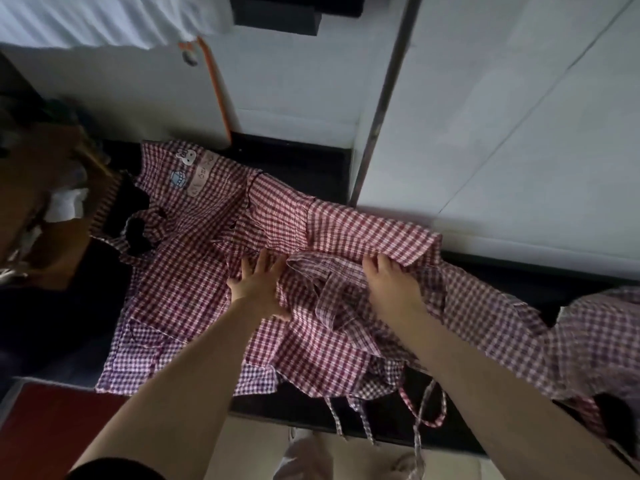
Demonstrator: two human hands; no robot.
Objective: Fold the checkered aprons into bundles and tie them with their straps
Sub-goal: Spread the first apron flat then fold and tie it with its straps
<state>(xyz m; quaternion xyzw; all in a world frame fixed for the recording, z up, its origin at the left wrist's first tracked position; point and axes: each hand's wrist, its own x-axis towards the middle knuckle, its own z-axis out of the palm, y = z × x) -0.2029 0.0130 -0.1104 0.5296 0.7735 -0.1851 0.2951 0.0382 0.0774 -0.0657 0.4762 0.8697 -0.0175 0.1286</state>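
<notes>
Your left hand (pixel 260 286) lies flat, fingers spread, pressing the red checkered apron (pixel 194 271) on the dark table (pixel 298 168); your right hand (pixel 389 285) pinches a folded edge beside it.

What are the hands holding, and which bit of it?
The right hand grips a folded edge of the red checkered apron near its middle. The left hand holds nothing; it presses flat on the cloth beside it.

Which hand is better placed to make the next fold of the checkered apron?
Probably the right hand: its fingers already curl on a raised edge of the apron. The left hand lies flat, pressing the cloth.
</notes>
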